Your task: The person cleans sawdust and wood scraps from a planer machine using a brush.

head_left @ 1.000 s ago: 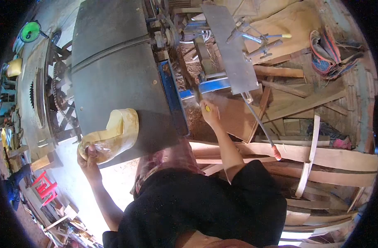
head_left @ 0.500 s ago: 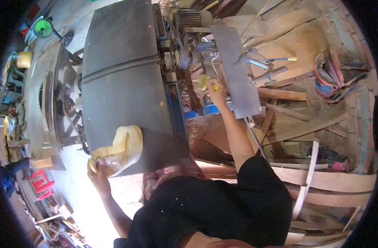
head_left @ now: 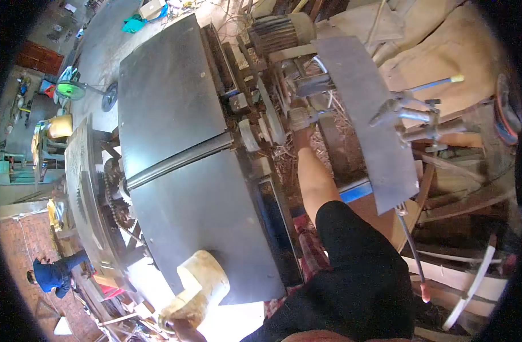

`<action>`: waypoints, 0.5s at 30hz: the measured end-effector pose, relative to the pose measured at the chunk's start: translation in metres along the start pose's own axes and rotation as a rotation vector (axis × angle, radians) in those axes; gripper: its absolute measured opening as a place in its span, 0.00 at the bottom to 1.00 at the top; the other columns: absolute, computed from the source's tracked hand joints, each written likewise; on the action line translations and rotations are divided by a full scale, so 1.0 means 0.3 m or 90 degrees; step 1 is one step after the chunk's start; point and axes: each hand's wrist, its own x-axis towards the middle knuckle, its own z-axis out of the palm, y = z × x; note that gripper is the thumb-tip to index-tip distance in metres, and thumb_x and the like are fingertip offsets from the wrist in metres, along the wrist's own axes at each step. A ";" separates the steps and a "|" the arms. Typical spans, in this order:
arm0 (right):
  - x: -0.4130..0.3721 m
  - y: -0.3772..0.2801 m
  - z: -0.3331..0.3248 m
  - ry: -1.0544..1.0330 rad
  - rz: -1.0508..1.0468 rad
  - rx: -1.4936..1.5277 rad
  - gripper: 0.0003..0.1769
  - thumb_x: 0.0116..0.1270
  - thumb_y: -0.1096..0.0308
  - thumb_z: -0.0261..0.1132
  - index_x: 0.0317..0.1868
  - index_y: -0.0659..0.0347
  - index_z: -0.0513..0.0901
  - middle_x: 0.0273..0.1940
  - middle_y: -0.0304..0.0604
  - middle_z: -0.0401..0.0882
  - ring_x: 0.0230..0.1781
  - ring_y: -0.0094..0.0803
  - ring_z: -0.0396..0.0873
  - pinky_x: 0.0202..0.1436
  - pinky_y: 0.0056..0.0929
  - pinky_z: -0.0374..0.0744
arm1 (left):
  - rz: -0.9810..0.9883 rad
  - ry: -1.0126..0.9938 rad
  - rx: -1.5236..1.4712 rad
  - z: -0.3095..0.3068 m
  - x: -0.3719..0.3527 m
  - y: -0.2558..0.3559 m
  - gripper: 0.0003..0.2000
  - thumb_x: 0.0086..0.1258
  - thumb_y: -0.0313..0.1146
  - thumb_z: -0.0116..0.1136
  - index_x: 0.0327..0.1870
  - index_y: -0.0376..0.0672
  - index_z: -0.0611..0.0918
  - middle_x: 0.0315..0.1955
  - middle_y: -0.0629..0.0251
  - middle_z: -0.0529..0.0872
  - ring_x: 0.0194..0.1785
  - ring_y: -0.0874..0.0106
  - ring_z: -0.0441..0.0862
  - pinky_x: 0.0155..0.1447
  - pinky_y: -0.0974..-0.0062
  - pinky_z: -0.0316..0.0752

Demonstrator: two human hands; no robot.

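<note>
A grey metal tabletop [head_left: 198,214], split crosswise by a slot, fills the center of a workshop; on the pale floor [head_left: 104,37] at far left lies a teal bundle [head_left: 134,24]; at near right, a thin pale strip [head_left: 472,285] rests across planks [head_left: 440,274].

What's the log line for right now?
left hand: holds cut plastic jug | right hand: among machine parts, beside metal table | its grip: unclear

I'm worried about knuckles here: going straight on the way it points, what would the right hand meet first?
Likely the machine's metal frame, beyond the grey piece at the right hand, which may be held; depth is unclear.
</note>
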 end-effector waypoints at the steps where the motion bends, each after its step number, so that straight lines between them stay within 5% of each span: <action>1: 0.030 -0.007 -0.002 0.020 -0.049 -0.136 0.16 0.61 0.52 0.57 0.26 0.54 0.78 0.28 0.40 0.75 0.29 0.32 0.74 0.31 0.38 0.74 | -0.023 0.006 -0.022 -0.003 0.023 0.016 0.27 0.60 0.41 0.61 0.58 0.37 0.70 0.51 0.57 0.75 0.53 0.66 0.74 0.53 0.70 0.72; 3: 0.108 0.046 0.070 0.028 -0.103 -0.271 0.17 0.61 0.50 0.57 0.25 0.54 0.78 0.28 0.40 0.75 0.28 0.31 0.74 0.30 0.38 0.74 | -0.066 0.019 -0.065 -0.006 0.057 0.037 0.28 0.60 0.41 0.61 0.58 0.37 0.70 0.51 0.57 0.75 0.52 0.65 0.74 0.53 0.69 0.72; 5: 0.191 0.155 0.254 0.000 -0.154 -0.167 0.14 0.59 0.62 0.56 0.40 0.58 0.83 0.37 0.54 0.81 0.38 0.50 0.80 0.42 0.43 0.77 | -0.108 0.033 -0.109 0.001 0.063 0.030 0.28 0.59 0.41 0.61 0.58 0.37 0.70 0.51 0.57 0.75 0.52 0.65 0.74 0.53 0.69 0.72; 6: 0.160 0.152 0.275 -0.011 -0.156 -0.169 0.14 0.59 0.62 0.56 0.40 0.58 0.83 0.37 0.54 0.81 0.38 0.50 0.80 0.42 0.43 0.77 | -0.129 0.042 -0.132 0.008 0.054 0.024 0.28 0.59 0.41 0.61 0.58 0.37 0.70 0.51 0.56 0.75 0.52 0.65 0.74 0.53 0.69 0.72; 7: 0.404 0.033 0.312 -0.021 -0.155 -0.165 0.14 0.59 0.62 0.56 0.40 0.58 0.83 0.37 0.54 0.81 0.38 0.50 0.80 0.42 0.43 0.77 | -0.150 0.052 -0.156 0.013 0.041 0.015 0.28 0.59 0.41 0.62 0.58 0.37 0.70 0.51 0.56 0.75 0.52 0.65 0.74 0.53 0.69 0.73; 10: 0.136 0.199 0.266 -0.035 -0.147 -0.157 0.14 0.59 0.61 0.57 0.39 0.59 0.83 0.36 0.54 0.81 0.37 0.49 0.79 0.42 0.43 0.77 | -0.226 0.085 -0.237 0.042 0.044 -0.022 0.29 0.58 0.42 0.62 0.58 0.37 0.70 0.51 0.56 0.76 0.52 0.64 0.75 0.53 0.69 0.73; 15: 0.122 0.237 0.198 -0.051 -0.145 -0.149 0.14 0.58 0.60 0.57 0.38 0.59 0.83 0.35 0.53 0.81 0.36 0.48 0.79 0.41 0.43 0.77 | -0.346 0.135 -0.391 0.054 0.008 -0.099 0.30 0.57 0.42 0.63 0.58 0.36 0.70 0.50 0.55 0.76 0.51 0.63 0.75 0.52 0.69 0.73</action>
